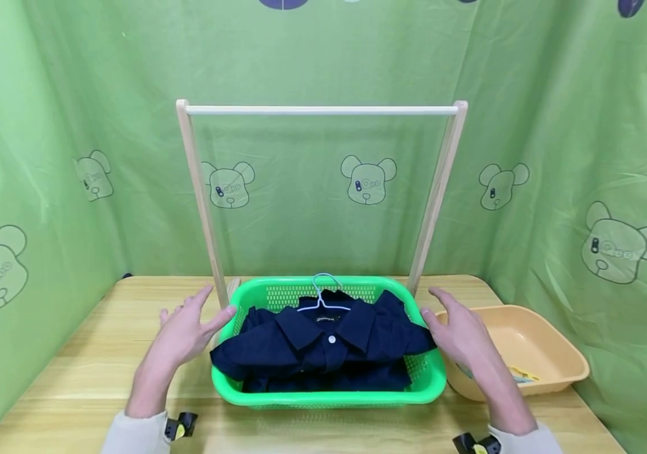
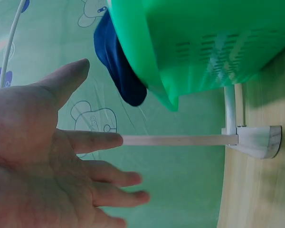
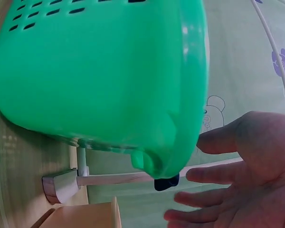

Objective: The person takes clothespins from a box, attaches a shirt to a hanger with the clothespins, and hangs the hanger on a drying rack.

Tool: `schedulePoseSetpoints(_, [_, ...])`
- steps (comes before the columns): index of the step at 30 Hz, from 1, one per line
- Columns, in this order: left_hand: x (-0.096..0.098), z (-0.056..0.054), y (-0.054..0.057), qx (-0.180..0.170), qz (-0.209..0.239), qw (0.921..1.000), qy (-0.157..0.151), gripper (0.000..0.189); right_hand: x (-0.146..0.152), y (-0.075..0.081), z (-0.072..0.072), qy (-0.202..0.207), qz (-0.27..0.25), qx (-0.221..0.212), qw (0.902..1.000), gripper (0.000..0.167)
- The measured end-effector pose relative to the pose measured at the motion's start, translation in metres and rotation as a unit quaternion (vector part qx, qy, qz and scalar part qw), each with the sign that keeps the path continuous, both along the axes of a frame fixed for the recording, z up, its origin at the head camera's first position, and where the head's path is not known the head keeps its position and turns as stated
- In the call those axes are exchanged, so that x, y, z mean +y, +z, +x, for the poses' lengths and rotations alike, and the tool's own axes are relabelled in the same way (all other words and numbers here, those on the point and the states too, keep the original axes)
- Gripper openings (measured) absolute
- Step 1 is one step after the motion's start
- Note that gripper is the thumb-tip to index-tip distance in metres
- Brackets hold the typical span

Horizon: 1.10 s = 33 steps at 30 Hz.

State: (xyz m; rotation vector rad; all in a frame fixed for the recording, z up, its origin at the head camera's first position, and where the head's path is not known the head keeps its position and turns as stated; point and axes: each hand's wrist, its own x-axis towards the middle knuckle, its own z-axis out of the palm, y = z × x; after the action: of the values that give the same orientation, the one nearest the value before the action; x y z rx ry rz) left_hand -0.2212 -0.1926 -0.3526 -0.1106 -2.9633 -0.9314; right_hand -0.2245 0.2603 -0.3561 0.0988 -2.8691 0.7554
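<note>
A green plastic basket (image 1: 329, 398) stands on the table between my two hands. In it lies a dark navy shirt (image 1: 301, 353) with its collar up; its sleeves reach over the basket's rim on both sides. A white hanger (image 1: 320, 293) sits in the collar, hook pointing up. My left hand (image 1: 184, 331) is held beside the basket's left end, fingers spread, holding nothing. Beyond the right end is my right hand (image 1: 462, 331), its fingers extended and likewise holding nothing. In the right wrist view, the right thumb (image 3: 221, 139) is close to the basket's rim; whether they touch I cannot tell.
Behind the basket rises a wooden rack (image 1: 197, 183) with a white crossbar (image 1: 323, 110). At the right, partly behind my forearm, is an orange basin (image 1: 533, 334) with small yellow and blue items in it. Green printed curtains (image 1: 301, 208) enclose the wooden table (image 1: 85, 353).
</note>
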Motion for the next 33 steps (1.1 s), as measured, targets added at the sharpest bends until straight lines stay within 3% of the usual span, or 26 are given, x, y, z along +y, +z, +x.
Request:
schedulePoseSetpoints(8, [0.006, -0.001, -0.001, 0.010, 0.041, 0.9991, -0.005, 0.080, -0.005, 0.000, 0.000, -0.001, 0.004, -0.033, 0.9995, 0.059])
schedulePoseSetpoints(13, [0.008, -0.002, 0.000, 0.009, 0.048, 0.9988, 0.001, 0.074, -0.009, 0.001, 0.001, 0.010, 0.012, -0.025, 0.9996, 0.059])
schedulePoseSetpoints(18, [0.013, -0.001, 0.000, 0.001, 0.060, 0.9981, -0.013, 0.066, -0.010, 0.001, 0.002, 0.022, 0.026, -0.030, 0.9990, 0.065])
schedulePoseSetpoints(27, [0.023, 0.004, 0.002, 0.005, 0.028, 0.9990, -0.036, 0.054, -0.010, 0.006, 0.004, 0.028, 0.017, -0.071, 0.9969, 0.081])
schedulePoseSetpoints(33, [0.025, 0.010, 0.005, -0.023, 0.009, 0.9974, -0.068, 0.054, -0.011, 0.007, 0.006, 0.043, 0.003, -0.083, 0.9956, 0.083])
